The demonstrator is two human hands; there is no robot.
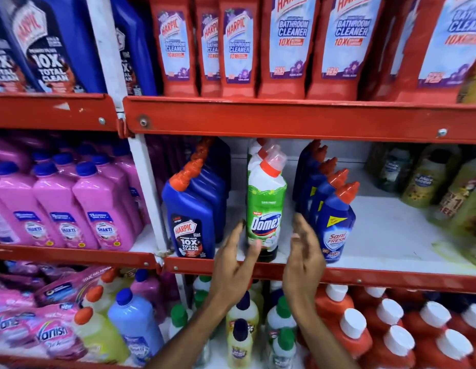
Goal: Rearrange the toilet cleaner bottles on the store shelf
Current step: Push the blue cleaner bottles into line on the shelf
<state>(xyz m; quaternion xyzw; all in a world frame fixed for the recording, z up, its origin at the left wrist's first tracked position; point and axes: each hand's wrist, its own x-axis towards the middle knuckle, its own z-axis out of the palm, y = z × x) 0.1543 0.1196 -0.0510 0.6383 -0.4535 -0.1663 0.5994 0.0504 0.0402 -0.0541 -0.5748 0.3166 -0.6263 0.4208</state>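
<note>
On middle shelf point(306, 272): Domex bottle point(266, 209) stood upright between Harpic row point(191, 209) and Sani Fresh row point(335, 217).
Hands: left hand point(235, 259) and right hand point(304, 254) spread wide, empty, flanking bottle base.
Risk: could topple if squeezed low; crowded neighbours could be knocked.

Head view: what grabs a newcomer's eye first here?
Two open hands, left hand and right hand, flank the green and white Domex bottle at the front of the middle shelf; the left thumb looks to touch its base. A blue Harpic bottle row stands left of it, a Sani Fresh bottle row to its right. Above, red Harpic bathroom cleaner bottles fill the top shelf.
</note>
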